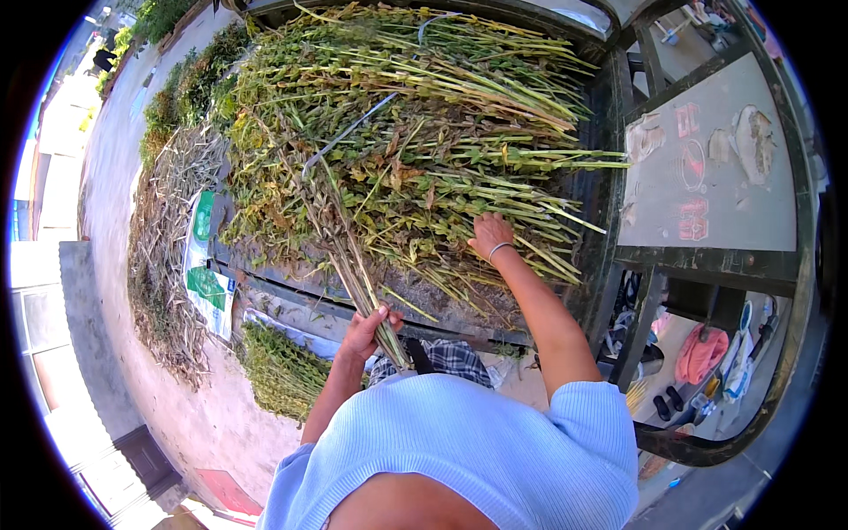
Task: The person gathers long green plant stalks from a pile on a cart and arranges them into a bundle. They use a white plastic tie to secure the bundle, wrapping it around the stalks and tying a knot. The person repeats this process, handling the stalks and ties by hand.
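My left hand (364,331) is closed round the cut ends of a thin bundle of brownish plant stalks (343,243), close to my waist. The bundle slants up and away to the left, its podded tops over a broad heap of cut green and yellowing stalks (415,168). Further right, my right hand (491,235), with a band at the wrist, is down on the near part of this heap. Its fingers curl over the bare stalk ends, and their tips are partly hidden. Most stalk ends in the heap point right, with leafy tops to the left.
The heap lies on a dark vehicle bed (603,203) with a metal frame and grey panel (751,208) at right. A pale strap (353,131) crosses the stalks. Dry stalks (163,256), a printed sack (210,287) and another green bundle (281,371) lie at left.
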`<state>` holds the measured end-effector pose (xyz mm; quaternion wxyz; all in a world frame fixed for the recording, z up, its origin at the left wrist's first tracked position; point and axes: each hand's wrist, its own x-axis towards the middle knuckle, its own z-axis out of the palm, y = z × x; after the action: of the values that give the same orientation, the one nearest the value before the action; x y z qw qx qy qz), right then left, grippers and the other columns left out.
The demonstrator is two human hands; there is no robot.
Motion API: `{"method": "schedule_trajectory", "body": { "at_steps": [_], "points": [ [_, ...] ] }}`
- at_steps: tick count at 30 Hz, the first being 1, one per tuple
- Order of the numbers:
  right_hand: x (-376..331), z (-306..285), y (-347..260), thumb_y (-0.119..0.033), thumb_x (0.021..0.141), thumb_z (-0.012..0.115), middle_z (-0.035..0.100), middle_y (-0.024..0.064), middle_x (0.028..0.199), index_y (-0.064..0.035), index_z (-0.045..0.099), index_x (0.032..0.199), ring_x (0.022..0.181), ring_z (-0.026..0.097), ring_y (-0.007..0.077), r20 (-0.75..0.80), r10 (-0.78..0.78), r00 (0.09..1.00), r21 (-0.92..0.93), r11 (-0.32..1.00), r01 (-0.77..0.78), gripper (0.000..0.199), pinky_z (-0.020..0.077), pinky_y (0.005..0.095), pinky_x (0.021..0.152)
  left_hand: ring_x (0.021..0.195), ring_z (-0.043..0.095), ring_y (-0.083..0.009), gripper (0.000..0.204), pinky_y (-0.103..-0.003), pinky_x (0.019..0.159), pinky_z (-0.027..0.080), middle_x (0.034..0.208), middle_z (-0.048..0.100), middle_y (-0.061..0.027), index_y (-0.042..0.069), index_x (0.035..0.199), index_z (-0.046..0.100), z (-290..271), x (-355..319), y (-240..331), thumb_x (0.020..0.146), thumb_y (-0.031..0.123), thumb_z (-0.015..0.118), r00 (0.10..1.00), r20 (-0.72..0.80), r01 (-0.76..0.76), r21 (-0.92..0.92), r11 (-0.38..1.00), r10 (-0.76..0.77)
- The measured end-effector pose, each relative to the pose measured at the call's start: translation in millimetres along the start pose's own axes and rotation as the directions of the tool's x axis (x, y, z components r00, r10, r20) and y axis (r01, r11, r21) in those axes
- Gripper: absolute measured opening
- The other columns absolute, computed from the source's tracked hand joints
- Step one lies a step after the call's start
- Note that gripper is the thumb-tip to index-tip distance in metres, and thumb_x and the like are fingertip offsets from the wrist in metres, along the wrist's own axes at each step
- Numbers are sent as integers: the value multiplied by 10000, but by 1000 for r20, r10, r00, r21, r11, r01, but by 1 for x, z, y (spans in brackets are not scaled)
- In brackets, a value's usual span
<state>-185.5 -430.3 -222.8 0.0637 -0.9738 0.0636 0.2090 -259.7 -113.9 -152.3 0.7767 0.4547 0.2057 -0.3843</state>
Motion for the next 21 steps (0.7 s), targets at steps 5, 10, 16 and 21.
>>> {"method": "schedule_trajectory", "body": {
  "at_steps": [5, 10, 16, 21],
  "points": [
    [-11, 38, -27, -168, 779, 648, 475, 146, 1191, -55, 645, 1012, 1180, 371, 342, -65, -29, 997, -228, 974, 13, 259, 350, 524, 897, 805, 582, -221, 157, -406, 696, 524, 775, 551, -64, 60, 968, 516, 12, -14, 11, 863, 148, 592, 997, 71, -21, -194, 981, 35],
    [-24, 42, -26, -178, 793, 633, 539, 174, 1086, -74, 634, 920, 1099, 461, 317, -107, 2, 994, 19, 1000, 0, 164, 414, 469, 810, 544, 412, -88, 142, -257, 492, 406, 651, 406, 22, 94, 948, 495, 6, -19, 10, 877, 182, 581, 998, 58, -12, -252, 968, 28],
    [-63, 60, -45, -264, 892, 531, 537, 81, 685, -22, 527, 872, 441, 430, 138, 429, -153, 890, 825, 468, -317, 243, 328, 263, 368, 436, 322, -46, 161, -205, 394, 290, 558, 327, 59, 130, 781, 447, 2, -16, 7, 894, 159, 558, 990, -133, 34, -138, 990, -52],
    [-98, 47, -82, -269, 931, 461, 495, 49, 666, -25, 486, 829, 410, 312, 59, 536, -431, 726, 806, 5, -592, 266, 242, 209, 348, 429, 338, -47, 246, -211, 380, 304, 554, 355, 48, 131, 700, 395, 19, -13, 9, 871, 104, 569, 990, -131, 27, -185, 982, -52]
  ]
}}
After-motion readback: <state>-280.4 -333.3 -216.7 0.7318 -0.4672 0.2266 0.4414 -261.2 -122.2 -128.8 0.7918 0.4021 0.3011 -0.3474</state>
